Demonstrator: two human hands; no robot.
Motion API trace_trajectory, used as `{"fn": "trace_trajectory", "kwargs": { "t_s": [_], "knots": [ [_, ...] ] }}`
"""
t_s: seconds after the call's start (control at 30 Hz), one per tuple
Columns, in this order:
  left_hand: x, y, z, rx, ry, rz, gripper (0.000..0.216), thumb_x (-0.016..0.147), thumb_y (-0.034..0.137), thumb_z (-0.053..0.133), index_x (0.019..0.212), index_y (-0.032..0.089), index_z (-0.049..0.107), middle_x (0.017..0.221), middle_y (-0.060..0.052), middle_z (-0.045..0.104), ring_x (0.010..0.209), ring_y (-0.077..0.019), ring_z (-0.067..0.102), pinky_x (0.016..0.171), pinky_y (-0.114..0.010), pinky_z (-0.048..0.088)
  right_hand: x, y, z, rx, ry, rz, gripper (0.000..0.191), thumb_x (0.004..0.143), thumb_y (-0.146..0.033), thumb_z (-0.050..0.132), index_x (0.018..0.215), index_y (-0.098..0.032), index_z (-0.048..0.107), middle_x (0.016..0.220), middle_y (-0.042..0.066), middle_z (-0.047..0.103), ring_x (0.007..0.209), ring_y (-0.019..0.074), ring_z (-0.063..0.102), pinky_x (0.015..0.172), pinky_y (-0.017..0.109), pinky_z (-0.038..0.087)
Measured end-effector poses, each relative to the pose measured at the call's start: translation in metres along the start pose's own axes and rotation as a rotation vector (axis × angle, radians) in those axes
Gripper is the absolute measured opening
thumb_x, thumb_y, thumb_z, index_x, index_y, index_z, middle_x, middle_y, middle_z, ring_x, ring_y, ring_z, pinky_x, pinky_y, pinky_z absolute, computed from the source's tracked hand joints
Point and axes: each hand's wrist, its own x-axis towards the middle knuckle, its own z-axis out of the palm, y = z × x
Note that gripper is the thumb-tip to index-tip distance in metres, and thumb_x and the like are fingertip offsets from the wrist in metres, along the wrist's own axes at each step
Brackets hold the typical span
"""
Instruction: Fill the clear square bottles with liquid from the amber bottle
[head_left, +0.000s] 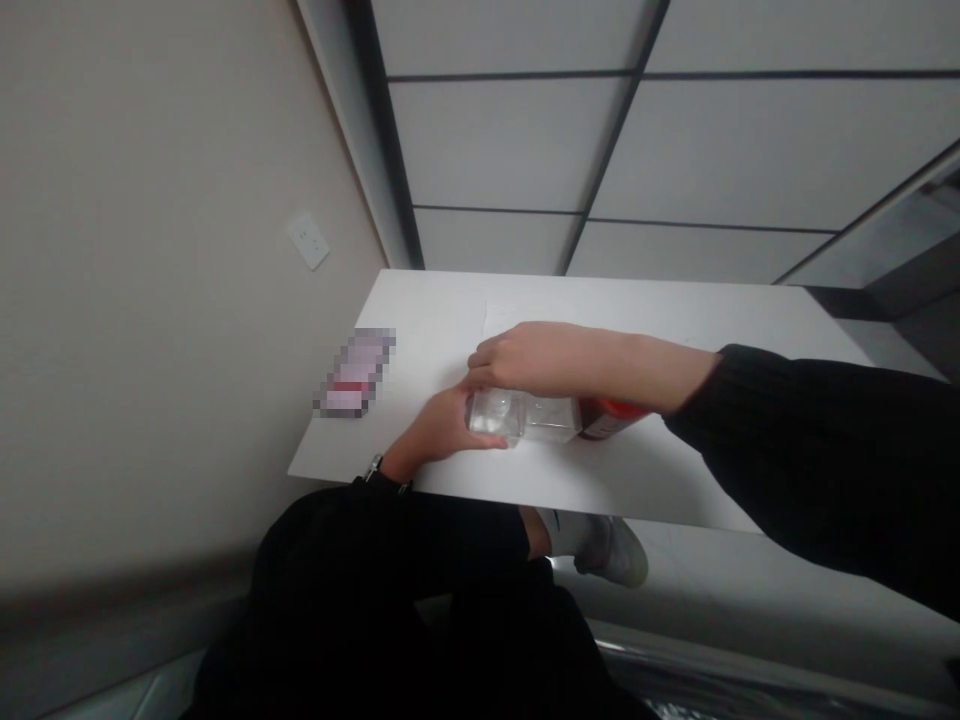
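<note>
A clear plastic box [497, 414] stands on the white table, with my left hand [439, 425] closed around its left side, thumb along the near face. Above its far edge arches my right hand [510, 355], fingers curled down beside the left fingertips. Whatever those right fingers grip is hidden from view. Directly right of the first box is a second clear plastic box [553, 418]. A red and dark container with a printed label [606, 416] lies or stands beyond it, partly covered by my right forearm; its kind does not show.
The white table [435, 310] ends close to my lap. A pixelated pink, phone-shaped item [356, 370] lies near its left edge. A wall with a socket [308, 241] rises on the left, and white panels [510, 140] stand behind the table.
</note>
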Motion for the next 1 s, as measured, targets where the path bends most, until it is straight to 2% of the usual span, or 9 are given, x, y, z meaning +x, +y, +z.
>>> {"fn": "trace_trajectory", "kwargs": {
  "t_s": [0.17,0.27,0.4,0.5,0.67,0.73,0.87,0.93,1.0],
  "knots": [
    [-0.001,-0.003,0.004,-0.047,0.012,0.007,0.085,0.074,0.054,0.091,0.142,0.022,0.053,0.140,-0.012,0.070,0.123,-0.0345,0.071,0.107,-0.049,0.056,-0.019,0.017,0.007,0.073,0.129,0.077,0.048,0.093,-0.010,0.069,0.140,-0.018,0.067,0.144,0.015,0.070,0.128,0.0293,0.069,0.104,0.043,0.054],
    [0.000,-0.005,0.006,-0.054,0.028,0.016,0.086,0.074,0.057,0.090,0.144,0.023,0.051,0.145,-0.013,0.068,0.130,-0.0350,0.068,0.110,-0.050,0.055,-0.024,0.021,0.011,0.123,0.146,0.104,0.050,0.094,-0.015,0.071,0.143,-0.022,0.067,0.145,0.013,0.070,0.127,0.0292,0.070,0.102,0.042,0.053],
    [0.000,-0.007,0.008,-0.054,0.059,0.030,0.084,0.073,0.057,0.090,0.140,0.022,0.052,0.142,-0.014,0.069,0.131,-0.0362,0.068,0.111,-0.052,0.054,-0.014,0.016,0.016,0.130,0.086,0.061,0.034,0.099,-0.020,0.068,0.132,-0.024,0.075,0.127,0.011,0.079,0.113,0.0272,0.075,0.092,0.038,0.052],
    [0.001,-0.008,0.008,-0.064,0.064,0.031,0.081,0.074,0.055,0.090,0.137,0.022,0.052,0.137,-0.013,0.071,0.127,-0.0353,0.070,0.108,-0.051,0.056,-0.003,0.008,0.023,0.043,0.055,0.125,0.025,0.101,-0.030,0.070,0.122,-0.019,0.079,0.102,0.013,0.082,0.094,0.0273,0.076,0.079,0.036,0.048],
    [0.003,-0.010,0.010,-0.067,0.075,0.028,0.085,0.074,0.055,0.090,0.141,0.023,0.050,0.136,-0.013,0.071,0.123,-0.0353,0.071,0.106,-0.052,0.057,0.000,-0.007,0.026,-0.055,0.060,0.276,0.037,0.108,-0.033,0.058,0.139,-0.016,0.069,0.086,0.013,0.079,0.080,0.0264,0.075,0.066,0.034,0.037],
    [0.003,-0.010,0.009,-0.085,0.085,0.064,0.081,0.075,0.055,0.090,0.139,0.023,0.051,0.136,-0.012,0.070,0.124,-0.0341,0.070,0.107,-0.051,0.056,-0.006,-0.008,0.022,-0.056,0.026,0.245,0.041,0.103,-0.030,0.067,0.143,-0.020,0.066,0.087,0.011,0.080,0.080,0.0263,0.075,0.066,0.034,0.037],
    [0.000,-0.004,0.005,-0.075,0.070,0.080,0.072,0.078,0.050,0.088,0.134,0.021,0.052,0.134,-0.011,0.071,0.122,-0.0317,0.070,0.106,-0.048,0.056,-0.016,-0.002,0.010,-0.117,-0.061,0.070,0.080,0.072,-0.010,0.090,0.146,-0.023,0.062,0.099,0.006,0.080,0.085,0.0259,0.074,0.070,0.034,0.041],
    [-0.002,0.001,0.003,-0.041,0.060,0.049,0.072,0.081,0.046,0.087,0.137,0.019,0.050,0.136,-0.013,0.070,0.123,-0.0324,0.070,0.106,-0.047,0.056,-0.014,0.001,0.008,-0.186,-0.064,0.018,0.071,0.070,-0.005,0.088,0.137,-0.017,0.067,0.112,0.010,0.079,0.090,0.0259,0.074,0.070,0.034,0.041],
    [-0.002,0.003,0.004,-0.019,0.058,0.027,0.072,0.081,0.045,0.087,0.138,0.019,0.050,0.137,-0.014,0.070,0.124,-0.0343,0.070,0.106,-0.049,0.056,-0.009,0.001,0.007,-0.231,-0.057,-0.005,0.039,0.084,-0.008,0.078,0.122,-0.014,0.074,0.120,0.013,0.078,0.094,0.0254,0.073,0.069,0.035,0.040]
  ]
}}
